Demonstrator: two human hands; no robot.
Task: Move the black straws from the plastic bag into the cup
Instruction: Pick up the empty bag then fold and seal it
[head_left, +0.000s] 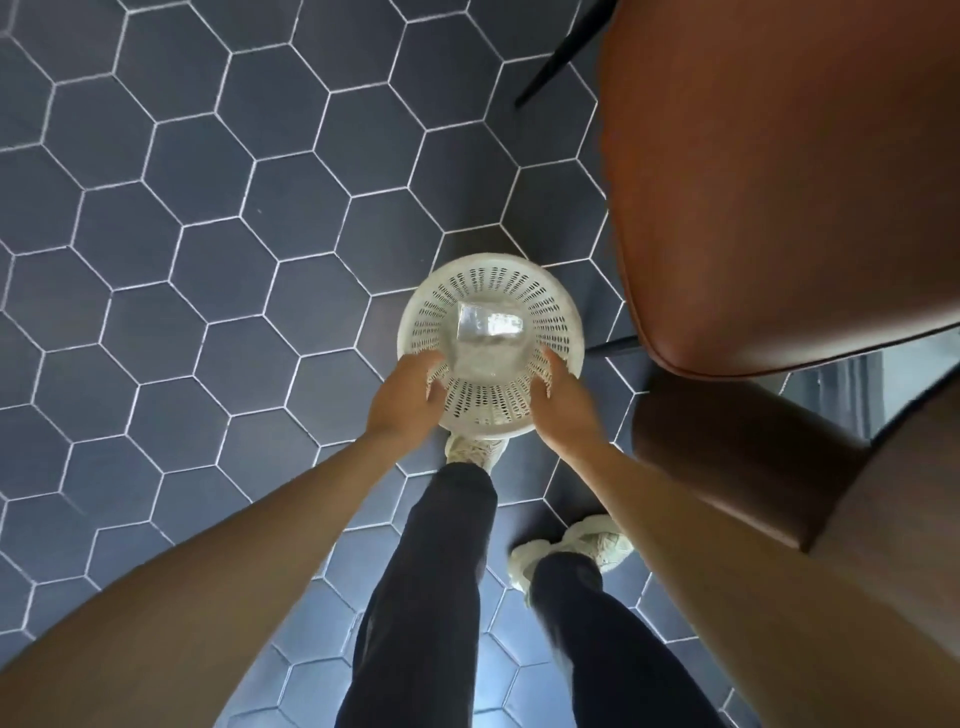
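Head view shows you the clear cup (485, 338) lying inside the white slotted basket (566, 317), between your hands; no black straws or plastic bag appear, so the transfer looks unstarted. Your left hand (402, 397) and right hand (563, 402) each grip the basket's rim, fingers curled over it, above blue hexagon tiles (208, 208) beside a brown chair (779, 182).

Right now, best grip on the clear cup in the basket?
Take the cup by its side wall, coming down from above: it lies tipped over inside the white basket, so the slotted walls block any level approach. The left hand and right hand hold the rim on opposite sides.
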